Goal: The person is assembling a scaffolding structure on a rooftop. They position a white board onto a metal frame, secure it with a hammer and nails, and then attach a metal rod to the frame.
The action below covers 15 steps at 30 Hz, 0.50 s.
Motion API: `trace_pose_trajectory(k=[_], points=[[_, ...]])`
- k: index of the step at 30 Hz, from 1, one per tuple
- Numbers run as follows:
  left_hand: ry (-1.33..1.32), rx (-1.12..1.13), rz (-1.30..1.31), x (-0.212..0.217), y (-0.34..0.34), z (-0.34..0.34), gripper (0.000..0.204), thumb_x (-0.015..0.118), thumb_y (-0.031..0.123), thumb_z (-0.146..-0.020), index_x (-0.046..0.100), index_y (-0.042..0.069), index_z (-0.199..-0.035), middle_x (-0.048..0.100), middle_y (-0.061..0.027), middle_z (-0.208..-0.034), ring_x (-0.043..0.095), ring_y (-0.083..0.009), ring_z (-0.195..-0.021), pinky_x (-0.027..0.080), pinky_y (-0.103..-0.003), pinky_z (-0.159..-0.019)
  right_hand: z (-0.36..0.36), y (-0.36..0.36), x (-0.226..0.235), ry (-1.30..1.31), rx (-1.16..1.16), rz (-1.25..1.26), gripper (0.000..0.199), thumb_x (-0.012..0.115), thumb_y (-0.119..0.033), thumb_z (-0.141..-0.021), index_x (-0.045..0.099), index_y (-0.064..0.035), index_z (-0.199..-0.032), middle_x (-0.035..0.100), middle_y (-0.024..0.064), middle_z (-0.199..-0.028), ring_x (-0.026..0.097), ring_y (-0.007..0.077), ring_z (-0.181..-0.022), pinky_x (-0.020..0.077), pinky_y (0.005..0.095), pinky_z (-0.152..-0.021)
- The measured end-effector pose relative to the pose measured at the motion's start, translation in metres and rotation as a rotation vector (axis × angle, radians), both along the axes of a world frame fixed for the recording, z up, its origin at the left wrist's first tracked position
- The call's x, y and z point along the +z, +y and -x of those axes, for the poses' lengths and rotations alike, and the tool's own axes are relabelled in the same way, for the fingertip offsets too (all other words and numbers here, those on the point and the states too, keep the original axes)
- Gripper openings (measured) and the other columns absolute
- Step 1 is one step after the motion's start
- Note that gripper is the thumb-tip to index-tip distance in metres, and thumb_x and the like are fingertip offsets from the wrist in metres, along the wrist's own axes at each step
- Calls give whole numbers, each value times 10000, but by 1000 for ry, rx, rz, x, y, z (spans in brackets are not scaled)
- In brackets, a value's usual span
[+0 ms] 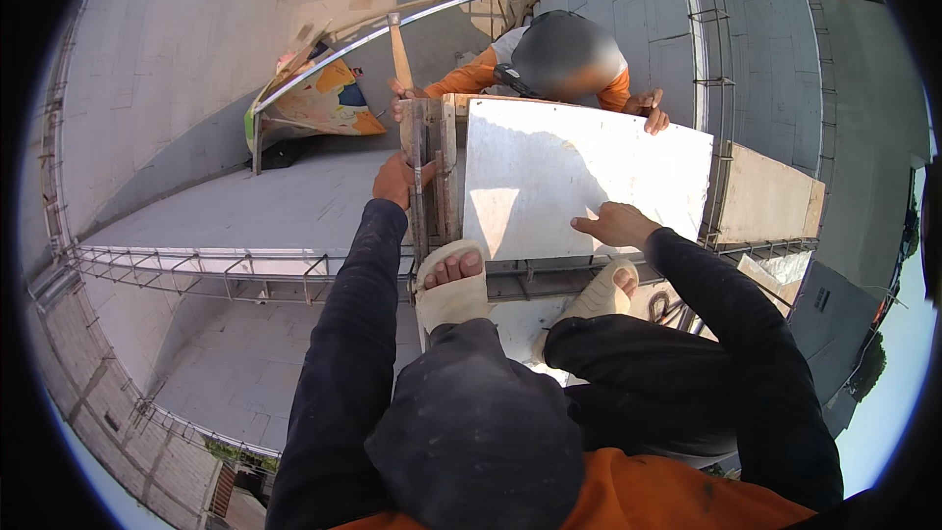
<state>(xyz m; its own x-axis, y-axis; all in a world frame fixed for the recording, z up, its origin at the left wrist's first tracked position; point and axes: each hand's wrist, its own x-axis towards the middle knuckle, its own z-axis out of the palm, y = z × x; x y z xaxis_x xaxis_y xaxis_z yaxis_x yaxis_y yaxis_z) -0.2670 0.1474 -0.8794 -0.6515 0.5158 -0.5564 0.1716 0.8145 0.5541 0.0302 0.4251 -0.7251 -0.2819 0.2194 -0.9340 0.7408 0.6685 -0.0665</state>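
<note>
My left hand (pixel 395 183) is wrapped round the upright wooden boards (pixel 416 162) at the left end of a white panel (pixel 549 172). Over the panel's lower right part is my right hand (pixel 620 226), its index finger stretched out and the other fingers bent, holding nothing. I cannot tell whether the fingertip touches the panel. Across from me, a co-worker's one hand (pixel 406 96) is at the boards beside a wooden-handled tool (pixel 399 54) that looks like a hammer. That person's other hand (pixel 650 111) rests on the panel's far edge.
My sandalled feet (pixel 453 285) stand high up, close to the panel's near edge. Steel rebar cages (pixel 245 263) run to the left and up the right side (pixel 714 49). A long metal strip (pixel 392 29) and a colourful sack (pixel 329 103) lie beyond, near grey block walls (pixel 628 0).
</note>
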Motion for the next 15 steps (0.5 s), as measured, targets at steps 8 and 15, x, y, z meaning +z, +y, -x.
trace_pose_trajectory(k=[8,15], points=[[133,26,-208,-18,-1,-11,350,745,336,-910,761,-7,-977,770,-206,-877,748,-386,-841,556,-458,-794,1,4,4,80,12,21,758,480,-651,-1024,800,35,-1051,770,225,-1065,718,409,-1089,526,496,-1019],[-135,-37,-345,-77,-19,27,262,631,177,-955,750,-17,-1083,767,-160,-936,748,-312,-790,578,-418,-686,-17,-3,-1,157,-72,-4,663,524,-608,-998,797,-18,-1127,775,200,-1131,712,401,-1132,531,486,-1020]])
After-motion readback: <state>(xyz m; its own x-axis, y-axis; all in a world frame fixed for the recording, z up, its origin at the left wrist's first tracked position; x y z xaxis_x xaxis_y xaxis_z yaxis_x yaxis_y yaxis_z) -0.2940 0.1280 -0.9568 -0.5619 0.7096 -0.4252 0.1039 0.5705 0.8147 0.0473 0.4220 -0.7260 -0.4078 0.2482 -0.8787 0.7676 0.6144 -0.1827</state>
